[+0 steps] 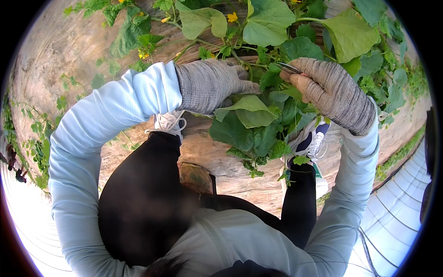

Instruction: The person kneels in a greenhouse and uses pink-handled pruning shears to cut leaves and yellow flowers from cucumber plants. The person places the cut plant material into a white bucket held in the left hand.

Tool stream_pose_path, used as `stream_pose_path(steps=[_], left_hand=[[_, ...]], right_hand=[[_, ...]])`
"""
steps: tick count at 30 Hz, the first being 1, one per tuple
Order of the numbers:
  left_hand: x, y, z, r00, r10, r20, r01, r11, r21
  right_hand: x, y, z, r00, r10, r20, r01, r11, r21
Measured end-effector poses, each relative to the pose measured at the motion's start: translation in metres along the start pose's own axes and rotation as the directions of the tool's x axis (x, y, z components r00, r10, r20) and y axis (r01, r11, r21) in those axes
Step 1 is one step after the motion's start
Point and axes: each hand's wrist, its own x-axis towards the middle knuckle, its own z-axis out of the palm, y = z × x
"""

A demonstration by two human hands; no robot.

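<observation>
My left hand [216,83], in a grey knitted glove, reaches in among the vine stems [242,62], its fingers pointing right above a cluster of broad green leaves [254,112]. Whether it grips a stem is hard to see. My right hand [316,85], gloved alike, is closed around a small metal cutting tool [290,68], whose tip points left towards the stems. Its lower part is hidden by the fingers. Large leaves [270,24] and a yellow flower [232,17] lie beyond both hands.
Plastic film [221,149] covers the ground. My white shoes [169,124] stand either side of the leaf cluster. More vines [394,83] spread at the right, and smaller ones [41,135] at the left. Pale ribbed sheeting [398,197] lies at the lower right.
</observation>
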Motion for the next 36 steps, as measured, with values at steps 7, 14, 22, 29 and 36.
stream_pose_path(steps=[7,14,22,29,36], left_hand=[[-0.001,0.016,0.000,0.979,-0.111,0.168,0.101,0.993,0.067],[-0.005,0.012,0.005,0.983,-0.086,0.161,0.069,0.991,0.111],[-0.002,0.021,-0.007,0.993,-0.101,0.057,0.081,0.957,0.278],[-0.005,0.036,-0.030,0.904,-0.100,-0.415,0.326,0.791,0.518],[0.005,0.019,-0.081,0.839,-0.483,-0.250,0.531,0.629,0.568]], right_hand=[[0.065,0.011,0.021,0.979,-0.188,-0.075,0.131,0.870,-0.476],[0.096,0.027,0.043,0.981,0.191,-0.039,-0.158,0.663,-0.731],[0.080,0.022,0.038,0.971,-0.020,-0.240,-0.150,0.730,-0.667],[0.081,0.015,0.051,0.990,-0.101,-0.100,0.011,0.754,-0.657],[0.072,0.005,0.082,0.994,-0.091,-0.059,0.023,0.711,-0.703]])
